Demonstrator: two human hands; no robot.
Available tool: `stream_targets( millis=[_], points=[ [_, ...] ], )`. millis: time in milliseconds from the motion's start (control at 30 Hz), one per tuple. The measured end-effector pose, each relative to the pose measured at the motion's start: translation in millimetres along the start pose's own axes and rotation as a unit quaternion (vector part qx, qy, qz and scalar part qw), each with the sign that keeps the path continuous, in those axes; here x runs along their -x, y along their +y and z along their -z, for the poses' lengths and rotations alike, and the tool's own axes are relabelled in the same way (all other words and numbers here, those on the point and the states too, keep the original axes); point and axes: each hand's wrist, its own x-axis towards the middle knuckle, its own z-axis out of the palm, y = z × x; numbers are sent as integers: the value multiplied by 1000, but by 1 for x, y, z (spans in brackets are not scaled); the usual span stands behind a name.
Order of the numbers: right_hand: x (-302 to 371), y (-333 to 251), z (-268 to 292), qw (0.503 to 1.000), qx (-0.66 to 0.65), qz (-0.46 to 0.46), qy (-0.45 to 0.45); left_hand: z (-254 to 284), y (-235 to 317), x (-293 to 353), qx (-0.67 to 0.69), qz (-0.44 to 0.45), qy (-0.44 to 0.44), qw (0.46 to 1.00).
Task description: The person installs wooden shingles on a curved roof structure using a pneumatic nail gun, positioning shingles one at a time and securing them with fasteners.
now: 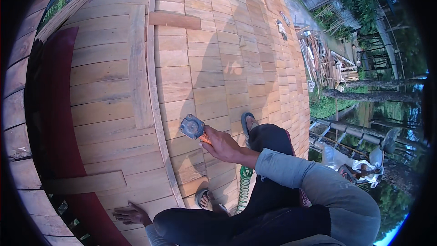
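Note:
My right hand (224, 146) is wrapped round the orange handle of an air nail gun (192, 126), whose grey square cap points up and left over the wooden shingles (214, 95). A green coiled air hose (245, 187) runs down beside my leg; where it joins the tool is hidden. At the lower left my left hand (132, 214) lies flat on the shingles with its fingers stretched out, near the edge of a dark red strip (59, 105). Nothing shows in that hand.
A long thin batten (160, 127) crosses the shingles lengthwise. Loose boards lie at a short plank (175, 20), an upright plank (139, 64) and a lower plank (86, 183). Beyond the right roof edge are a ladder (341, 134), white bags (339, 157) and a timber pile (324, 57).

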Motion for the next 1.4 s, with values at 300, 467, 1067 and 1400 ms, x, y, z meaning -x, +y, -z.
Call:
stream_targets(
  millis=[300,467,1067,1400],
  points=[
    [103,16,74,997,-24,-66,10,181,60,-52,397,-14,-567,722],
    [178,-68,113,958,-220,-165,-84,370,5,43,502,2,-462,731],
    [110,-150,265,977,-140,-93,-132,597,2,465,431,649,-428,458],
    [146,-138,246,988,-110,-55,-96,521,-77,383,494,531,-410,553]
  ],
)
